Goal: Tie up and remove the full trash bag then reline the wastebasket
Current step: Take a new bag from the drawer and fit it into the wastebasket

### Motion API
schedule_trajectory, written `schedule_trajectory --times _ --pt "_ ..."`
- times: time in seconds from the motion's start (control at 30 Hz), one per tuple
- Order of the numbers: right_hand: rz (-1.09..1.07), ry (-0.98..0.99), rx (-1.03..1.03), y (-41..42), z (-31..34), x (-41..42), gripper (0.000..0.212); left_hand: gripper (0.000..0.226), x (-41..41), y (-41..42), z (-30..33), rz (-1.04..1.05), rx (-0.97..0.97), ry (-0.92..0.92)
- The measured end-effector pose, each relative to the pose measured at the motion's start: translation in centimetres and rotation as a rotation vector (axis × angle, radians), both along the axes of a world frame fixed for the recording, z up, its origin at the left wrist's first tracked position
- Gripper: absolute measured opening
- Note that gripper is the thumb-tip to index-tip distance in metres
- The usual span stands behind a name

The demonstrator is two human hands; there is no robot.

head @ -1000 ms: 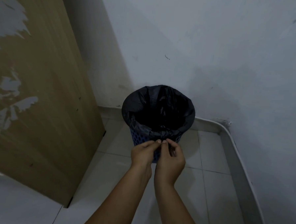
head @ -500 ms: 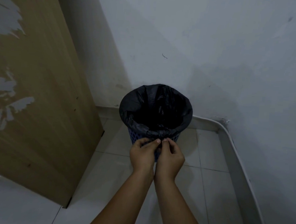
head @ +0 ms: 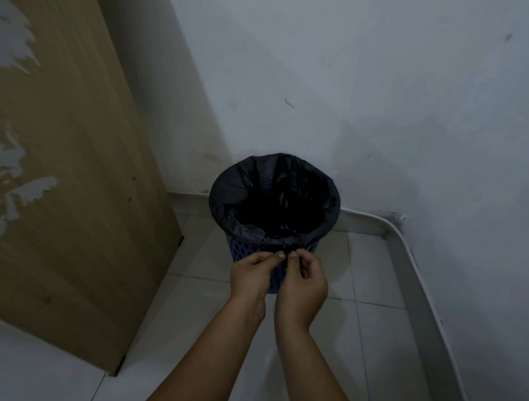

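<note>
Tiled corner: hands pinch crinkled black bag, perforated wastebasket.

The inside of the black trash bag is too dark to show any contents. The left hand and right hand cover the lower front of the blue wastebasket, and what their fingertips pinch at the bag's near edge is too small to make out. The wooden panel runs off the frame's left and top edges. Both forearms are cut off at the bottom edge.
</note>
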State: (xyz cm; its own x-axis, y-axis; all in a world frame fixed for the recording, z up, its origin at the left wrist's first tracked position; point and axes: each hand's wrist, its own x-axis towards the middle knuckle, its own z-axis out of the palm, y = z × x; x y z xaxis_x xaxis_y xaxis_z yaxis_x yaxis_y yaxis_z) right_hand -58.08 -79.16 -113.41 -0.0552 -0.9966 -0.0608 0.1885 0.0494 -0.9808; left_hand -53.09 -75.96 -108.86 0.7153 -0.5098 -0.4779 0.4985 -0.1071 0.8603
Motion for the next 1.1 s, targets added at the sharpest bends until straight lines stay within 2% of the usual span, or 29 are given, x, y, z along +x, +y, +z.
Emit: schedule_trajectory --times 0.2,0.33,0.5,0.6,0.67,0.73,0.8,0.87,0.9,0.93,0.97,1.03,1.1 --pt "0.118 0.044 -0.067 0.9 -0.8 -0.8 0.028 0.012 0.5 0.3 1.6 -0.115 0.07 0.167" --pt "0.194 0.234 -0.249 0.8 -1.1 -1.1 0.043 0.024 0.9 0.6 2.3 -0.159 0.083 0.296" --pt "0.134 0.294 -0.31 0.0 -0.9 -1.4 0.028 0.021 1.1 0.7 1.9 -0.181 0.116 0.217" --pt "0.093 0.251 -0.236 -0.9 -0.8 -1.5 0.018 0.026 1.8 1.0 2.7 -0.315 0.199 0.11" --pt "0.064 0.204 -0.141 -1.0 -0.7 -1.3 0.013 0.038 3.1 1.6 4.7 -0.563 0.349 -0.085" --pt "0.068 0.169 -0.078 -1.3 -0.6 -1.2 0.009 0.05 4.6 1.8 7.0 -0.802 0.481 -0.382" --pt "0.108 0.12 -0.037 -1.7 -0.4 -1.4 0.006 0.053 5.5 1.4 8.9 -0.777 0.415 -0.685" --pt "0.164 0.043 0.022 -2.2 0.2 -1.7 0.009 0.053 6.0 0.0 9.6 -0.571 0.361 -1.15" --pt "0.179 0.001 0.065 -2.4 0.6 -1.7 0.012 0.049 6.1 -0.8 9.6 -0.552 0.38 -1.409" --pt "0.182 -0.04 0.116 -2.7 1.0 -1.9 0.015 0.045 6.1 -1.5 9.2 -0.637 0.406 -1.585" --pt "0.182 -0.081 0.177 -2.9 1.4 -2.0 0.016 0.046 6.2 -2.2 8.3 -0.792 0.45 -1.661" --pt "0.191 -0.173 0.326 -3.5 2.3 -2.4 0.016 0.051 6.7 -2.7 5.7 -1.064 0.573 -1.65" --pt "0.225 -0.286 0.501 -4.3 2.9 -2.6 0.015 0.051 7.1 -2.4 3.7 -1.126 0.638 -1.676"
